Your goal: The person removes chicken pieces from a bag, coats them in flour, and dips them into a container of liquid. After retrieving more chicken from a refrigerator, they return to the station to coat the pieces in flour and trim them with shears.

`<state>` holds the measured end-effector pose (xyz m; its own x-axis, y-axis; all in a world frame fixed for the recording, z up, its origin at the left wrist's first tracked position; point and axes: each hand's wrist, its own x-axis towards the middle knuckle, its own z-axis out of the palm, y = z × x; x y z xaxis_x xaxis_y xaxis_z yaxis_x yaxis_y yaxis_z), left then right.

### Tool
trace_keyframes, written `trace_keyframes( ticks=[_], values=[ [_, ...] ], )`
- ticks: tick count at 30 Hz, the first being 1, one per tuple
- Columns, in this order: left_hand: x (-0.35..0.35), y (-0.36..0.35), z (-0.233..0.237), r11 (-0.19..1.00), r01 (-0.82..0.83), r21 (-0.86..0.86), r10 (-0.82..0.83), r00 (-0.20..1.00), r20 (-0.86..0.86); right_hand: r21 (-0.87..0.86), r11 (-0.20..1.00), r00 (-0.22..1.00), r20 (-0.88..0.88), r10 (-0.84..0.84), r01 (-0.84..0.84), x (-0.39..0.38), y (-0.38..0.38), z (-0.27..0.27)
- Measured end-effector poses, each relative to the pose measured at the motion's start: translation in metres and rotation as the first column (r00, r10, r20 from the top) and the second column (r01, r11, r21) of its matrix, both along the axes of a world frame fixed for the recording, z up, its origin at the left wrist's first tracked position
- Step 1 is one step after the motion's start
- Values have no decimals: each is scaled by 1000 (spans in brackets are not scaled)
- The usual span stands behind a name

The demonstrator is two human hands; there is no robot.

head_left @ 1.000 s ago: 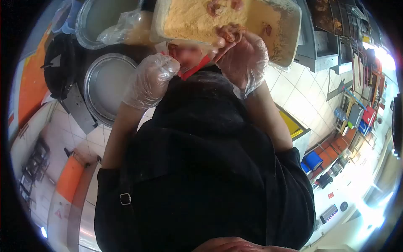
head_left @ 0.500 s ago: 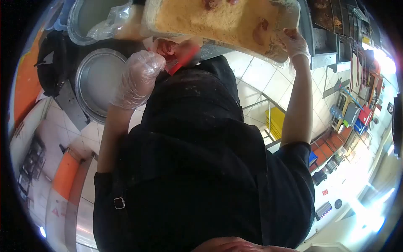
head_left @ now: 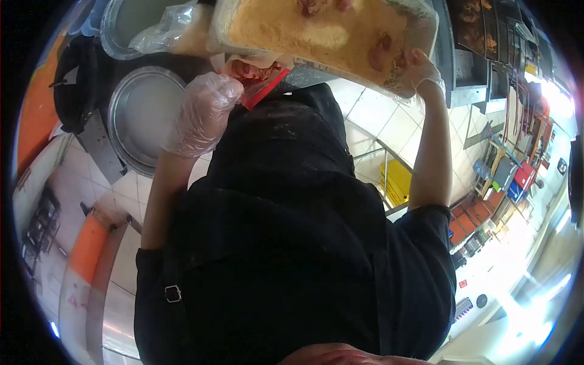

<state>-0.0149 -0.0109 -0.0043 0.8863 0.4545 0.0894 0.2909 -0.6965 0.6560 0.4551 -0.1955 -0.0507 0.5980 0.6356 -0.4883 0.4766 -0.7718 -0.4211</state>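
Most of the view is taken by the person's black apron (head_left: pixel 286 243), dusted with flour at the chest, with both bare arms reaching away from it to the far side.

One big clear tub (head_left: pixel 420 18) sits at the far edge, tilted, and filled with yellow breading crumb (head_left: pixel 286 27). Left of it on the dark table (head_left: pixel 193 66) lies a round metal pan (head_left: pixel 143 115), and a second round pan (head_left: pixel 131 24) lies farther off, partly under a crumpled plastic bag (head_left: pixel 170 33).

The left hand (head_left: pixel 207 112), in a loose clear glove, hangs just beside the near pan's right rim. Its grip is curled in, knuckles up, with the fingertips against the left edge of a red-trimmed pouch of raw meat (head_left: pixel 258 79). Whether they pinch the pouch I cannot tell. The pouch lies just under the tub's near left corner, between the tub and the apron.

The right hand (head_left: pixel 423 68), also gloved, is at the tub's near right corner. Its grip is closed over the rim there, thumb on the inside by the crumb.

Several meat pieces (head_left: pixel 380 52) lie half-coated in the crumb close to that hand, and more show at the tub's far edge.

A small metal buckle (head_left: pixel 173 294) shows on the apron's near left side.
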Motion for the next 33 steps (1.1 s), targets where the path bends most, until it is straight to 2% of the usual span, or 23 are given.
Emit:
trace_keyframes(
  ticks=[1, 3, 6, 8, 9, 11, 12, 13, 15, 17, 18, 19, 20, 21, 23, 24, 26, 27, 29, 33],
  values=[
    [1, -1, 2, 1000, 0, 16, 0, 1000, -8, 33, 999, 985, 169, 17, -23, 4, -3, -9],
    [-1, -2, 2, 999, -2, 33, 3, 1000, -21, 62, 997, 943, 331, 29, -53, 9, -6, -16],
    [-5, 0, 1, 1000, 0, -1, 0, 1000, 12, -27, 1000, 931, 364, 15, -6, -30, 22, 40],
    [-8, 0, 2, 1000, 12, -2, -12, 1000, -18, -171, 969, 971, 188, -147, 179, -71, 51, 81],
    [-9, 0, 1, 1000, 2, 1, -2, 1000, -30, -170, 971, 975, 176, -138, 168, -84, 52, 80],
    [-12, 0, -4, 1000, 19, 17, -20, 999, 38, 222, 952, 949, -280, -147, 213, -107, 54, 79],
    [-14, -2, -7, 1000, 14, 17, -14, 999, 35, 382, 924, 969, -236, 73, 23, -125, 59, 79],
    [-15, -4, -11, 997, 15, 72, -18, 999, 51, 524, 836, 947, -155, 282, -163, -149, 65, 80],
    [-16, -3, -12, 991, 14, 131, -23, 998, 66, 623, 676, 871, 19, 490, -394, -203, 84, 95],
    [-17, -5, -8, 993, 46, 109, -37, 996, -78, 675, 574, 728, -80, 681, -463, -238, 105, 99],
    [-18, -6, -9, 993, 47, 109, -39, 996, -80, 676, 575, 729, -80, 680, -462, -255, 113, 93],
    [-19, -7, -11, 997, 12, 72, -6, 997, -81, 488, 528, 613, 19, 790, -695, -270, 123, 82],
    [-20, -8, -12, 999, -24, 34, 27, 996, -81, 256, 430, 462, 77, 884, -866, -282, 132, 71],
    [-21, -7, -15, 999, -22, 33, 25, 997, -78, 253, 432, 463, 78, 883, -866, -291, 138, 55],
    [-21, -3, -21, 983, 63, 172, -67, 998, 12, -32, 410, 390, 244, 888, -912, -303, 147, 25],
    [-22, -3, -21, 984, 62, 169, -67, 998, 20, -39, 410, 389, 243, 889, -911, -307, 153, 25],
    [-25, -3, -19, 996, 60, 65, -60, 998, -7, -191, 425, 419, 73, 905, -885, -315, 165, 27],
    [-27, -3, -21, 996, 55, 63, -55, 998, -2, -197, 420, 414, 74, 907, -886, -320, 168, 21],
    [-31, -4, -26, 991, 66, 120, -70, 997, 27, -302, 468, 487, 16, 873, -831, -327, 169, 6],
    [-40, -13, -34, 992, 60, 112, -66, 996, 51, -371, 400, 437, -16, 899, -838, -336, 168, 5]
  ],
)
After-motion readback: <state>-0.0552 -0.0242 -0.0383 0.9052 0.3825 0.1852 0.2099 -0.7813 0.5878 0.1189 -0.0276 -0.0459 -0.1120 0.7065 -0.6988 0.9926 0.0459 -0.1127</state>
